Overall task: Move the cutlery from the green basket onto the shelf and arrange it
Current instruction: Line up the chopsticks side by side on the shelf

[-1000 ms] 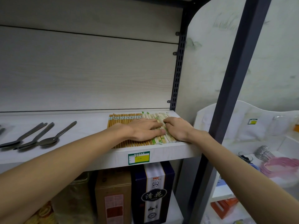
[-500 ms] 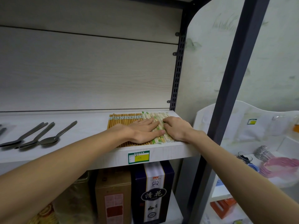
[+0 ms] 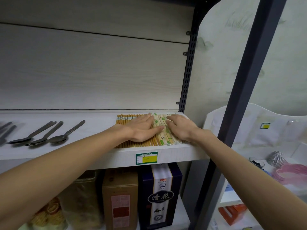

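A row of brown wooden chopsticks (image 3: 124, 121) lies side by side on the white shelf (image 3: 99, 128), with pale wrapped chopsticks with green print (image 3: 160, 130) to their right. My left hand (image 3: 141, 130) lies flat with straight fingers across the brown chopsticks, its thumb reaching onto the wrapped ones. My right hand (image 3: 180, 128) rests on the wrapped chopsticks near the shelf's right end, fingers bent over them. Three metal spoons (image 3: 48, 133) lie at an angle further left on the shelf. No green basket is in view.
A dark shelf post (image 3: 187, 72) stands behind the chopsticks and a thick dark frame bar (image 3: 245, 80) runs right of my right arm. Boxes (image 3: 159, 196) stand on the lower shelf. A price label (image 3: 146, 158) sits on the shelf's front edge. More utensils (image 3: 6, 131) lie far left.
Both hands slid away from me along the chopsticks towards the back of the shelf and moved slightly apart, uncovering more of the wrapped chopsticks between them.
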A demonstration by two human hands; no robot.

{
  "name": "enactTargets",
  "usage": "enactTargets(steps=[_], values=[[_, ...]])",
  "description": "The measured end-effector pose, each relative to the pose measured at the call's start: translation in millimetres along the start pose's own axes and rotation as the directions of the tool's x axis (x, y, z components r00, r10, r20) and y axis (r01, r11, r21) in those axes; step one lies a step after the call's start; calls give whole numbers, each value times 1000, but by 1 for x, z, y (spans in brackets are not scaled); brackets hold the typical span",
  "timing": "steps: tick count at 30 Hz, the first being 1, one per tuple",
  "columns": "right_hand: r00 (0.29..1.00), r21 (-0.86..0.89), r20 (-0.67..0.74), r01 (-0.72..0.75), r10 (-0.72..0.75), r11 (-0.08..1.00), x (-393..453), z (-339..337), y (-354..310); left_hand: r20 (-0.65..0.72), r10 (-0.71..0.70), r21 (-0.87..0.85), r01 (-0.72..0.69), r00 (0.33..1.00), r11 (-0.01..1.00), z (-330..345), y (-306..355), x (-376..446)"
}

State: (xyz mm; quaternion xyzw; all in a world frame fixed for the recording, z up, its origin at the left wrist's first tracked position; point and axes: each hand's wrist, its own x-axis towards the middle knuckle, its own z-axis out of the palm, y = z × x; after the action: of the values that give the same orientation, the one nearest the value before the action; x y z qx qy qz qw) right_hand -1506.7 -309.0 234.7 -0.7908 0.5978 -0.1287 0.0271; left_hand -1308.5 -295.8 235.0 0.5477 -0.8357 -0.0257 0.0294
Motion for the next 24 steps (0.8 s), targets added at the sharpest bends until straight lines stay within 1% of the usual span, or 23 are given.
enactTargets(steps=[4,7,10,14,21,24], values=[[997,-53,57,57,-54,997,9,7,-26,-20,-149,29,149,989,988,3,-31,-11],[989,-73,120,93,-84,993,14,16,-42,4,-200,17,200,980,980,7,-46,-19],[984,-69,166,77,-65,995,16,20,-47,16,-211,-8,211,977,978,13,-51,-23],[985,-65,165,61,-50,996,17,21,-47,36,-215,-47,217,976,975,13,-50,-23],[987,-36,151,51,-45,998,14,24,-46,7,-223,-69,223,975,972,14,-49,-25],[989,-25,143,50,-46,998,15,26,-45,-27,-216,-102,212,976,972,14,-49,-26]])
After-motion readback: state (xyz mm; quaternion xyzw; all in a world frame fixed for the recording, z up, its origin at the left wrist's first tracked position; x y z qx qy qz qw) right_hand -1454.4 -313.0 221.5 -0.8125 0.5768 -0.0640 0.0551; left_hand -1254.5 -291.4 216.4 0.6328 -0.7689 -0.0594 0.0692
